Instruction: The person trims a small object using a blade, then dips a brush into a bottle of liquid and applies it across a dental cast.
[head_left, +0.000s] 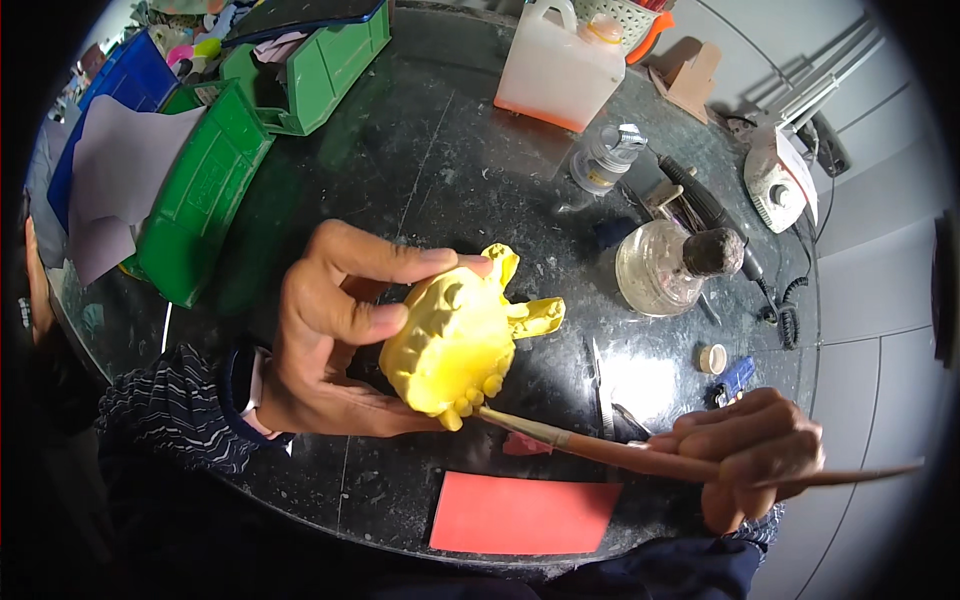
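My left hand point(335, 330) is closed around a yellow dental cast point(450, 345), thumb and fingers gripping its rim. Moulded teeth line the cast's lower right edge, and two rough yellow prongs stick out at its upper right. In my right hand point(755, 455) is a wax knife with a wooden handle point(640, 458), held between curled fingers. Its narrow left end meets or nearly meets the teeth; actual contact is hard to tell. The pointed other end extends right, past my hand. Below the cast lie a flat red wax sheet point(525, 513) and a small pinkish-red scrap point(527, 443).
Green bins point(205, 190) holding papers stand at the left. At the far side are a plastic jug point(560, 65) and a small clear bottle point(605, 160). A glass spirit lamp point(655, 270), a corded handpiece point(705, 205) and thin metal tools point(602, 390) lie toward the right.
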